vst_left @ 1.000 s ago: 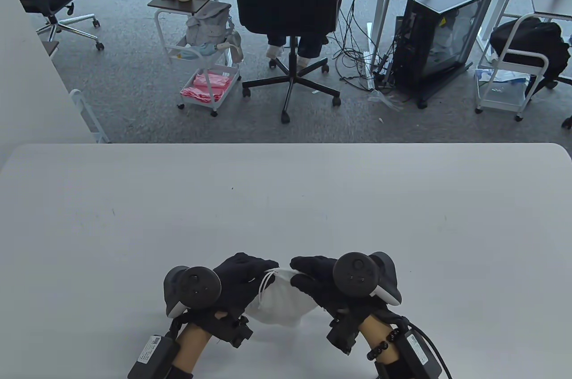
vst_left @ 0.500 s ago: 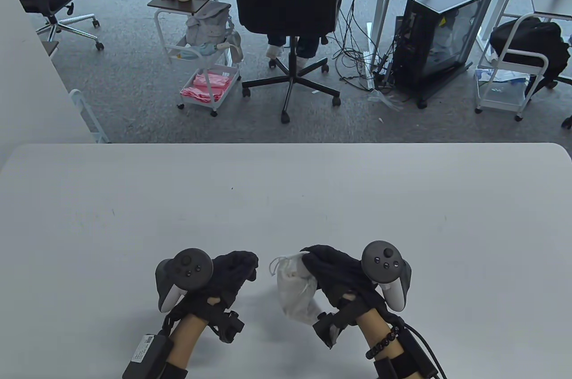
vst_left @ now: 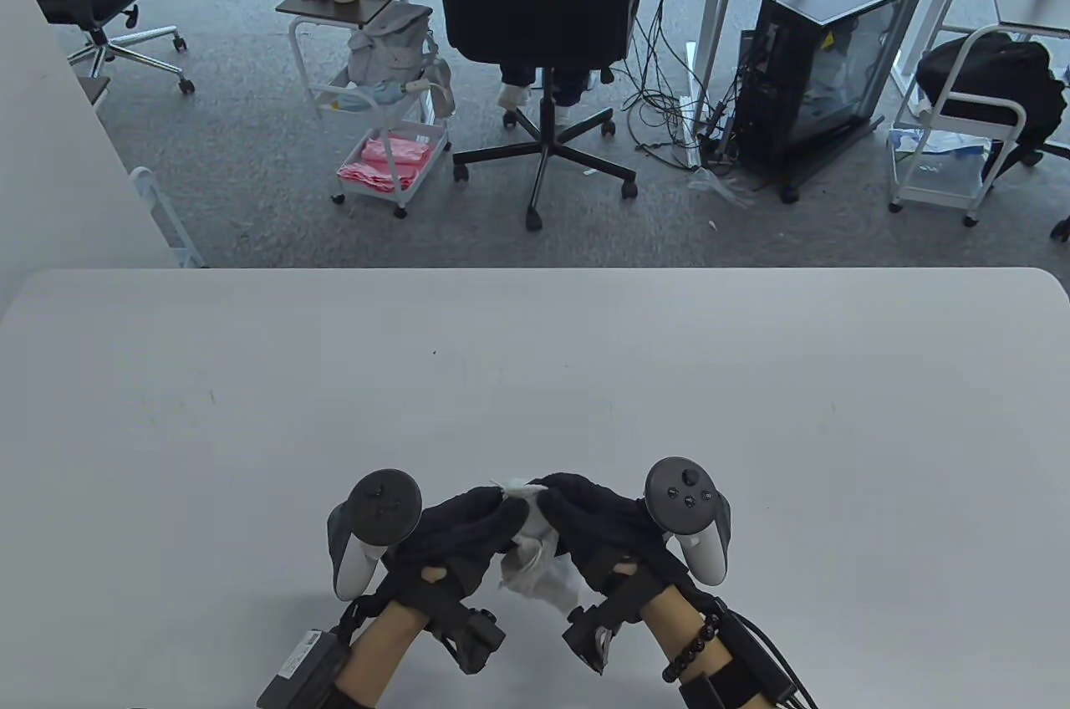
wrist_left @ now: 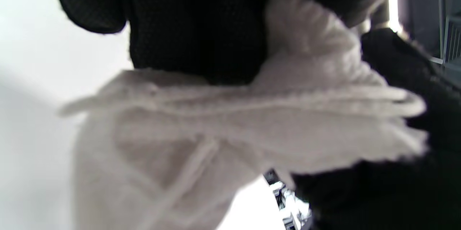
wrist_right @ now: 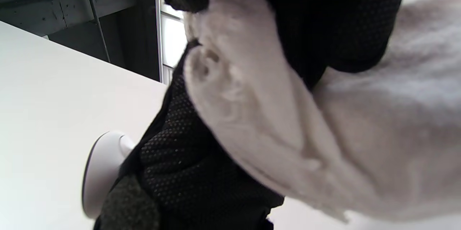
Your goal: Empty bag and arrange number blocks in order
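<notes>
Both your left hand (vst_left: 456, 529) and right hand (vst_left: 598, 521) pinch the white bag's (vst_left: 535, 567) gathered mouth near the desk's (vst_left: 535, 374) near edge; its body hangs below, probably upright.

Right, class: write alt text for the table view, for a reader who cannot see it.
Two black-gloved hands, left hand and right hand, grip the gathered top of a small white drawstring bag between them at the near edge of a white table. No number blocks are visible; an office lies beyond.
</notes>
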Demonstrator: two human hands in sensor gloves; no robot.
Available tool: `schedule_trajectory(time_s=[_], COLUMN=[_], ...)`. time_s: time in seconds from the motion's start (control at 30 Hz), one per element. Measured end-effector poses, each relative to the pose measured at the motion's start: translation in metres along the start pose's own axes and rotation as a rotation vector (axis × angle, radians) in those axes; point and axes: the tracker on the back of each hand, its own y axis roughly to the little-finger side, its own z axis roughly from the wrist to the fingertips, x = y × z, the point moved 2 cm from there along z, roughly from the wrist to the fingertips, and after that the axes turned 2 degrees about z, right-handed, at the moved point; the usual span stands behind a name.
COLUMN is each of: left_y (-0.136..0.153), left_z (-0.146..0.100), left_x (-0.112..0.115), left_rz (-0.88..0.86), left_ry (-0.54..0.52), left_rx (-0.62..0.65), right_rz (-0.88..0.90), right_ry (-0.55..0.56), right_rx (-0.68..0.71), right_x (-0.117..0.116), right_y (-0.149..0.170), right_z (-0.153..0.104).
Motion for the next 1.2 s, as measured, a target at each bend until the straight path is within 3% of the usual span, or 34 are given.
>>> schedule_trajectory(time_s=[0.27, 0.33, 0.43, 0.6, 0.73, 0.8, 0.83, 0.87, 0.9, 0.93, 1.07, 1.2], left_y=[-0.006, -0.013, -0.031, -0.043, -0.046, -0.047, -0.044, -0.040, -0.032, -0.030, -0.030, -0.023], left_z=[-0.001, -0.004, -0.008, -0.012, -0.015, -0.017, -0.020, -0.020, -0.019, -0.017, -0.014, -0.015], left_x=[-0.011, -0.019, -0.028, -0.033, -0.046, -0.051, -0.060, -0.065, -0.068, -0.068, -0.071, -0.078], left_rz=[0.007, 0.109, 0.401, 0.575, 0.665, 0.793, 0.874, 0.804, 0.583, 0.467, 0.381, 0.096], left_ry=[-0.048, -0.085, -0.133, -0.164, -0.203, -0.243, -0.257, -0.258, -0.232, -0.207, -0.245, -0.215], left_rx=[0.028, 0.055, 0.104, 0.072, 0.065, 0.024, 0.027, 0.048, 0.029, 0.038, 0.084, 0.131], right_rz=[-0.323, -0.414, -0.546, -0.707, -0.746, -0.785, -0.830, -0.762, -0.614, -0.562, -0.555, -0.358], right_ry=[0.149, 0.197, 0.264, 0.374, 0.427, 0.565, 0.584, 0.564, 0.551, 0.539, 0.418, 0.214], right_rx=[-0.001, 0.027, 0.057, 0.080, 0.080, 0.066, 0.081, 0.072, 0.030, 0.010, -0.043, -0.151], right_x=[0.000, 0.003, 0.007, 0.016, 0.033, 0.050, 0.067, 0.075, 0.084, 0.085, 0.073, 0.055], right_y=[-0.012, -0.019, -0.029, -0.041, -0.043, -0.044, -0.045, -0.041, -0.032, -0.028, -0.011, 0.018], right_z=[-0.004, -0.006, -0.010, -0.017, -0.020, -0.025, -0.026, -0.027, -0.027, -0.026, -0.013, 0.003])
